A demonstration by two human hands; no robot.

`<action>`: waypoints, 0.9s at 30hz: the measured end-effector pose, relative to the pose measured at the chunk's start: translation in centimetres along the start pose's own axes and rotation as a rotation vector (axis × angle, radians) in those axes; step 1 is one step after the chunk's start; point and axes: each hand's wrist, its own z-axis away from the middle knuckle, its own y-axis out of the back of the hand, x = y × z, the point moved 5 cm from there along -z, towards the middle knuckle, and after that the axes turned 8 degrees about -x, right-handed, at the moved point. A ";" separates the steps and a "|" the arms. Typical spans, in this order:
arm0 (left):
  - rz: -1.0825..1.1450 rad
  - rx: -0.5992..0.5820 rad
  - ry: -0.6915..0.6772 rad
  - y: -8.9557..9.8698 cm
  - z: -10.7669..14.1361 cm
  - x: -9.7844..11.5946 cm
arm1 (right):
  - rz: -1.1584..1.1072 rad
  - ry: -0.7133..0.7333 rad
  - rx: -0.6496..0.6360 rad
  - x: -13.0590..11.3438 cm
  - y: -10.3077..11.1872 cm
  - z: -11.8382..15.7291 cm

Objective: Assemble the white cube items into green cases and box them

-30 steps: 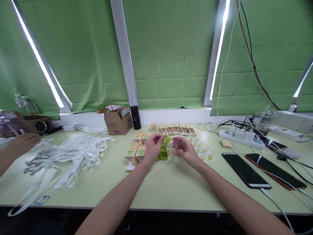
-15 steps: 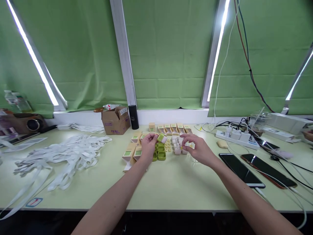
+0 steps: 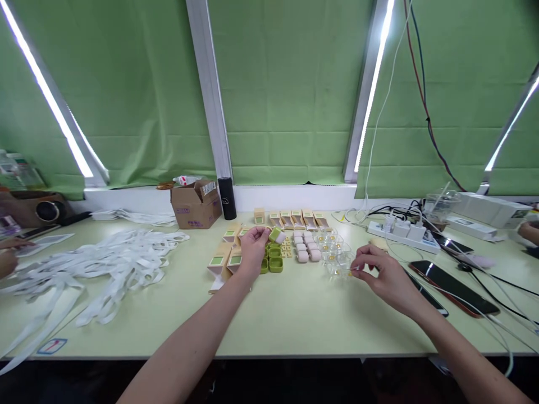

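Note:
My left hand (image 3: 253,248) is closed in a pinch on a small green case with a pale pinkish-white part (image 3: 275,234), above the rows of open green square cups (image 3: 275,265). At the front right corner of a group of clear plastic cups with yellow spots (image 3: 331,257), my right hand (image 3: 381,278) has thumb and forefinger pinched on a clear cup (image 3: 348,272). Its outline is faint. Pale pink rounded blocks (image 3: 302,256) stand in two rows between my hands. Small yellow square pieces (image 3: 287,247) lie beside the green cups.
Kraft card boxes (image 3: 219,261) stand left and at the back (image 3: 297,219). White straps (image 3: 126,269) are heaped left, near a carton (image 3: 196,205) and black cylinder (image 3: 227,198). Phones (image 3: 452,286), cables and a power strip (image 3: 404,235) lie right. Another person's hand (image 3: 14,247) shows at far left.
My right hand has moved right, from over the pink blocks to the clear cups, uncovering both groups. My left hand still holds the green case. Another person's hand has appeared at far left.

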 end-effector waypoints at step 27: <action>0.172 -0.005 0.155 -0.4 0.5 -0.6 | -0.363 0.234 0.174 -8.0 -3.7 -7.9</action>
